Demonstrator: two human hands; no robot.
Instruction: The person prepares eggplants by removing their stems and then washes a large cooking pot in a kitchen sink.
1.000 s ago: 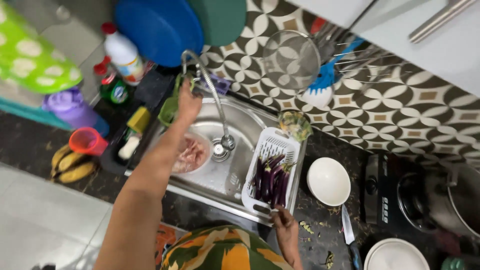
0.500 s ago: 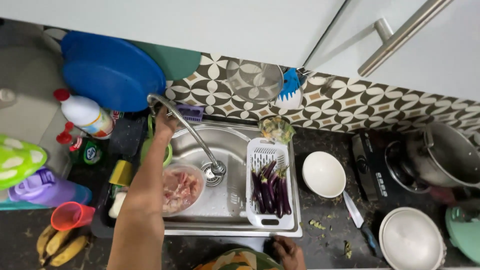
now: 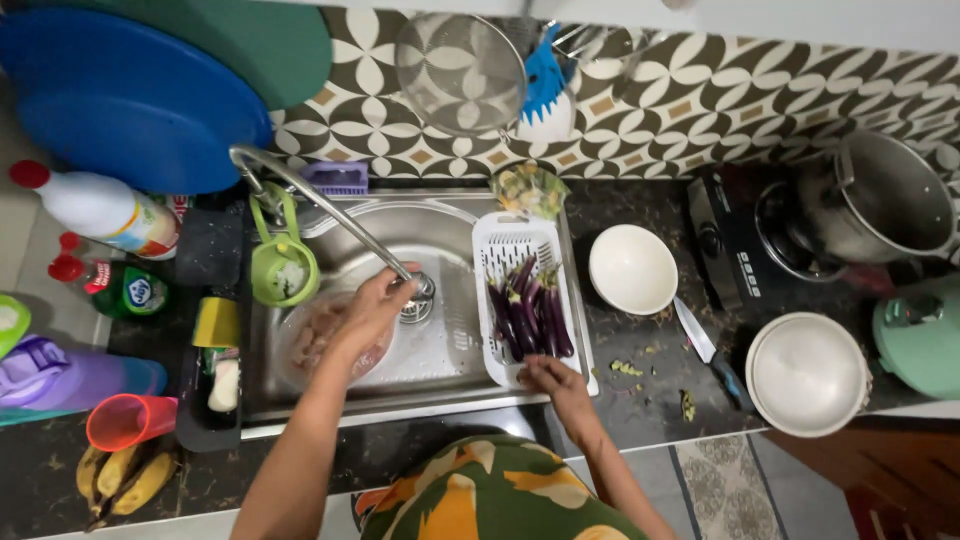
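While left hand (image 3: 372,312) hovers open over meat bowl (image 3: 305,345), right hand (image 3: 548,380) grips basket (image 3: 497,245) — hands apart.

My left hand (image 3: 368,312) hovers over the bowl of raw meat (image 3: 318,340) in the sink (image 3: 440,235), under the tap spout (image 3: 330,205). My right hand (image 3: 552,382) grips the near edge of the white basket (image 3: 500,245) of purple eggplants (image 3: 528,312).
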